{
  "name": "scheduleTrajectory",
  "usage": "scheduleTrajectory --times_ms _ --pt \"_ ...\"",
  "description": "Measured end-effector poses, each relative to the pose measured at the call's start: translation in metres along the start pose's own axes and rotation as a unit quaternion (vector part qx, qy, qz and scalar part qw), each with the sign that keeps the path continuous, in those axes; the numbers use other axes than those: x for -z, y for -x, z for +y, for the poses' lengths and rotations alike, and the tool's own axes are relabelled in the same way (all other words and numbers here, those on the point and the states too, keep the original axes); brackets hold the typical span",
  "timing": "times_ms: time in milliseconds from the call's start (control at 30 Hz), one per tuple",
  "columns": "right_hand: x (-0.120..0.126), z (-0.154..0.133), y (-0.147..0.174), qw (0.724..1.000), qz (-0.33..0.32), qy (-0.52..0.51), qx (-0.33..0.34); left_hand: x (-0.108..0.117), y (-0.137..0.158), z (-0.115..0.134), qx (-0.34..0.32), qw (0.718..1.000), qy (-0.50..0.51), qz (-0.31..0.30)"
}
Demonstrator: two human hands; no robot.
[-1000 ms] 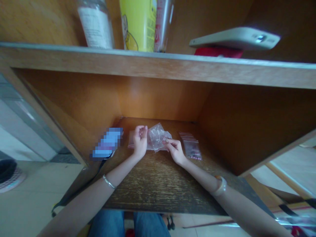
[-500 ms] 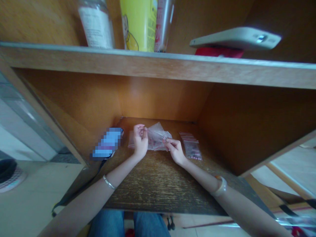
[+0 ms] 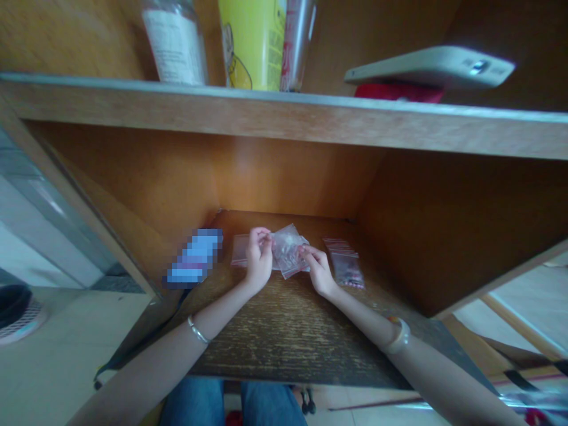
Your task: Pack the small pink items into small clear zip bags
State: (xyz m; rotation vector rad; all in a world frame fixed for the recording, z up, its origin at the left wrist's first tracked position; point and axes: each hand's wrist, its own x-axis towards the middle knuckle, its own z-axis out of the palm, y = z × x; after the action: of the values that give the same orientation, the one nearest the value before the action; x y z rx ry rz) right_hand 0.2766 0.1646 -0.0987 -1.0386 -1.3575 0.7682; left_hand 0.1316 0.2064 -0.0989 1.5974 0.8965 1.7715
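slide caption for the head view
Left hand and right hand hold a clear plastic bag over a worn wooden desktop.

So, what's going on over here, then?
Someone sitting at a worn wooden desk is handling a small clear bag. The left hand and right hand hold it between them, over more clear plastic lying on the desk. Off to the right lies a row of overlapping little bags; to the left is what looks like a phone, its screen blurred out. What the clear bag contains, if anything, is too small to tell.
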Motion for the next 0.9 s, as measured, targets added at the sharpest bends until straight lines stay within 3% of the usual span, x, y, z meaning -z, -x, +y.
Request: scheduleTrajectory --times_ms 233,533,733,900 --pt "-0.003 -0.003 0.001 1.0 0.007 0.007 0.001 -0.001 -0.001 0.0 -0.002 1.0 -0.004 0.02" --pt "0.001 -0.002 0.004 0.999 -0.01 -0.008 0.05 0.002 -0.004 0.005 -0.042 0.993 -0.112 0.014" --pt "-0.004 -0.004 0.004 0.985 -0.042 0.138 0.096 0.008 -0.014 0.003 -0.045 0.982 -0.183 0.016" --pt "-0.011 0.001 0.004 0.978 -0.069 0.176 0.093 0.012 -0.024 -0.007 -0.025 0.976 -0.215 -0.003"
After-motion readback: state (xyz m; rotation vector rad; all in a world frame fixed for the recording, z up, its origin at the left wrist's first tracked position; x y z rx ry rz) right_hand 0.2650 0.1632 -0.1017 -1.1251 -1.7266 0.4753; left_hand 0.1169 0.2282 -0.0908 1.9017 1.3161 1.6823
